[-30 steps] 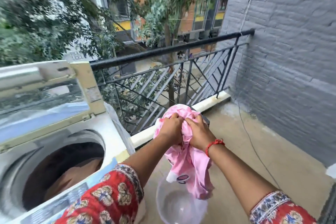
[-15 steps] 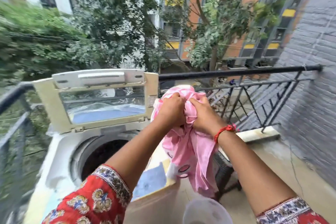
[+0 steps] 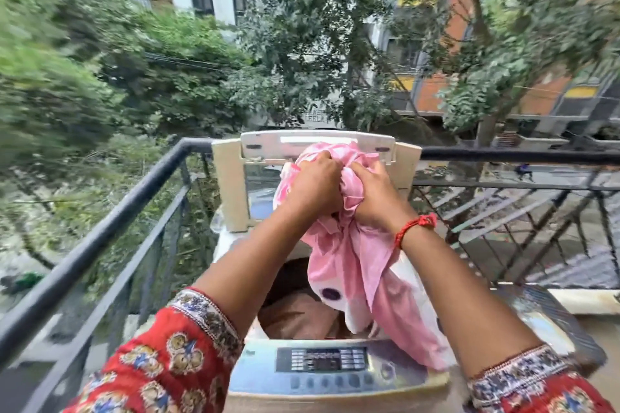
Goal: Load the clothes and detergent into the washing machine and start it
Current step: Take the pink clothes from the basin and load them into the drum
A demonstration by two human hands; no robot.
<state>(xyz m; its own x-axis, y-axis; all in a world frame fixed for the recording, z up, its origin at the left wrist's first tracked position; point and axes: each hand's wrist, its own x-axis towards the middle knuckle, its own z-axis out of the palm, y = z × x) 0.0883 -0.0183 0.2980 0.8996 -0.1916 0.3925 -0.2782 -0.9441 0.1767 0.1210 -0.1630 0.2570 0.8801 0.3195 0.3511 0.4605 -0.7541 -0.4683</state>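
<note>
Both hands clutch a bunched pink garment above the open drum of a top-loading washing machine: the left hand grasps the wad from the left, the right hand, a red thread bracelet at its wrist, grips it from the right. The garment's loose end hangs down over the drum's right rim, above brownish clothes already lying inside. The machine's lid stands raised behind the hands, the control panel faces the person, and a black balcony railing runs beside and behind the machine.
</note>
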